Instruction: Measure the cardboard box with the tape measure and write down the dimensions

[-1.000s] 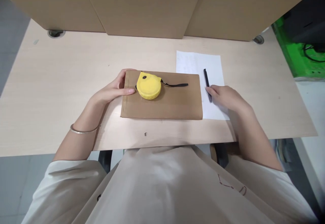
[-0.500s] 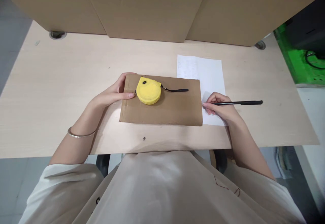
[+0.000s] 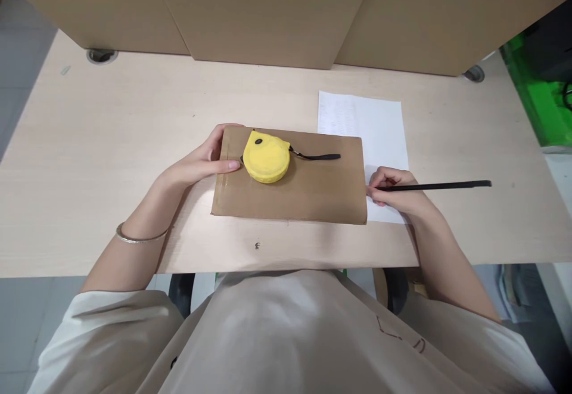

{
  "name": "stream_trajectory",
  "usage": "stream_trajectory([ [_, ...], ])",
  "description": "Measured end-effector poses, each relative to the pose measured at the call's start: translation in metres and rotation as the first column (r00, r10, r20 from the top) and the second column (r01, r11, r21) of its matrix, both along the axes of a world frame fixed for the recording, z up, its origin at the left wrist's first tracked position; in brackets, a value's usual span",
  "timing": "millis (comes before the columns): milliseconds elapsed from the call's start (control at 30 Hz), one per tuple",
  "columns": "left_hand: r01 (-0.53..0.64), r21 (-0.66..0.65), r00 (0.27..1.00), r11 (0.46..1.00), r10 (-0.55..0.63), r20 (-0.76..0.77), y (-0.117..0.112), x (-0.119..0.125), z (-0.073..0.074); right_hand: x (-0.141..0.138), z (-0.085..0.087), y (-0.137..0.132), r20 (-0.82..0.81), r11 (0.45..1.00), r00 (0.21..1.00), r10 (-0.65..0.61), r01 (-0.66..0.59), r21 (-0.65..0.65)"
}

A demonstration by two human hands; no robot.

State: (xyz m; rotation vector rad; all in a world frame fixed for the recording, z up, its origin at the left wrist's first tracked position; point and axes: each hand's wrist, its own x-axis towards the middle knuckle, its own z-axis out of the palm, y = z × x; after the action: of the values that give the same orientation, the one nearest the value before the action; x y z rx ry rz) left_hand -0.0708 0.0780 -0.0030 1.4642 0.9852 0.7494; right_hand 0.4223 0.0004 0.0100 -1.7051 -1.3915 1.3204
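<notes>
A yellow tape measure (image 3: 267, 158) with a black wrist strap lies on top of a flat brown cardboard box (image 3: 326, 194). My left hand (image 3: 201, 158) grips the box's left end, its thumb on the top face close to the tape measure's left side; the other fingers are mostly hidden behind the box. At the box's right edge, my right hand (image 3: 393, 190) pinches a long black pen (image 3: 451, 186). The pen's back end points right, and its tip is hidden by the fingers. Partly under the box lies a white paper sheet (image 3: 384, 126), with my right hand over its lower part.
The light wooden desk (image 3: 111, 120) carries all of this. Tall cardboard panels (image 3: 268, 12) stand along its back edge, with round cable holes (image 3: 102, 56) at the corners. A green surface with a dark object (image 3: 547, 48) is at the far right.
The pen has tilted, so more of its length shows toward the right. The whole view has shifted slightly. My left hand keeps its hold on the box.
</notes>
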Motion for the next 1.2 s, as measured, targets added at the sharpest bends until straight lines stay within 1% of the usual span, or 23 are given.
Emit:
stream_trajectory([
  [367,0.018,0.013,0.999,1.000,-0.019,0.036,0.001,0.001,-0.002,-0.001,0.002,0.000,0.049,1.000,0.999,0.012,-0.013,0.015],
  [533,0.057,0.034,0.998,0.998,-0.058,0.019,0.003,-0.002,-0.004,0.002,-0.004,0.002,0.072,0.999,0.997,0.017,-0.019,0.036],
  [700,0.062,0.045,0.998,0.997,-0.063,0.029,0.004,-0.004,-0.009,0.005,-0.008,0.003,0.101,0.997,0.994,0.036,-0.042,0.062],
  [833,0.061,0.052,0.997,0.997,-0.063,0.042,0.004,-0.004,-0.011,0.008,-0.009,0.002,0.037,0.992,0.997,0.067,-0.070,0.103],
  [933,0.063,0.042,0.997,0.997,-0.064,0.036,0.004,-0.003,-0.011,0.009,-0.009,0.001,-0.012,0.992,0.997,0.081,-0.080,0.097],
  [1033,0.063,0.029,0.997,0.998,-0.064,0.034,0.003,-0.003,-0.009,0.008,-0.009,0.000,0.024,0.994,0.996,0.082,-0.084,0.073],
  [1200,0.060,0.036,0.998,0.998,-0.061,0.022,0.003,-0.002,-0.006,0.005,-0.008,0.001,0.055,0.994,0.996,0.064,-0.069,0.079],
])
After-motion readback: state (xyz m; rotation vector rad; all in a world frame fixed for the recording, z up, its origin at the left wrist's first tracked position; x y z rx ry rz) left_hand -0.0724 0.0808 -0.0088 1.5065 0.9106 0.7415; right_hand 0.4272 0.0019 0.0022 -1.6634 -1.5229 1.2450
